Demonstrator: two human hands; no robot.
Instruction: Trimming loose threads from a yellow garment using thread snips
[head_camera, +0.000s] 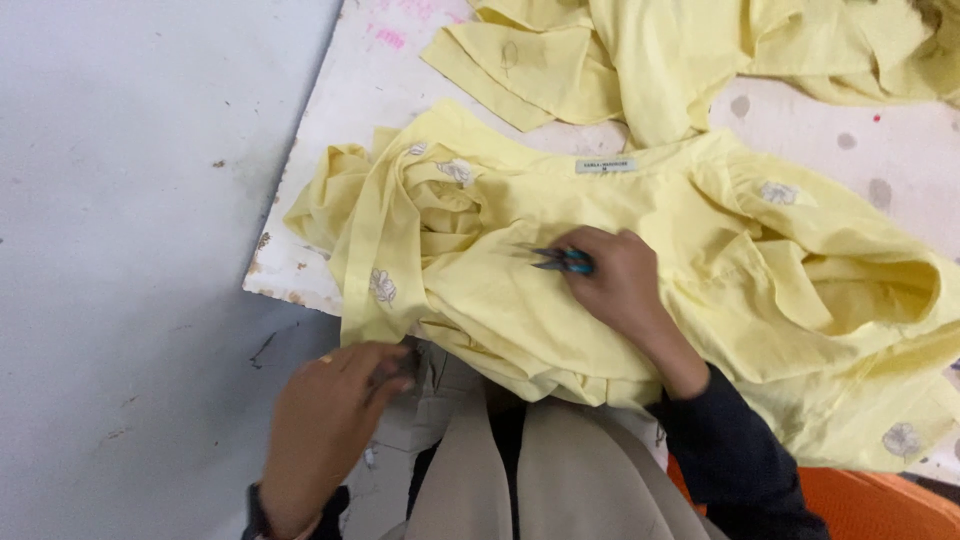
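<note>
A pale yellow garment lies crumpled across the middle of the frame on a white table, its lower folds hanging over the near edge toward the person's lap; small grey flower motifs show on the cloth at left, at upper right and at the lower right corner; a narrow white label sits at the neckline, just above centre. The right hand rests on the garment at the centre of the frame, fingers curled closed around small blue-handled snips, whose thin blades point left and lie against the fabric; a dark sleeve covers that arm. The left hand is at lower left, below the table's edge, fingers drawn in narrow and pinching at the garment's hanging hem; exactly what it grips is blurred, so I cannot tell. More yellow fabric pieces lie heaped along the top of the frame, apart from the garment in hand. Pink marks stain the table at upper left; grey floor fills the left side; an orange surface shows at lower right.
</note>
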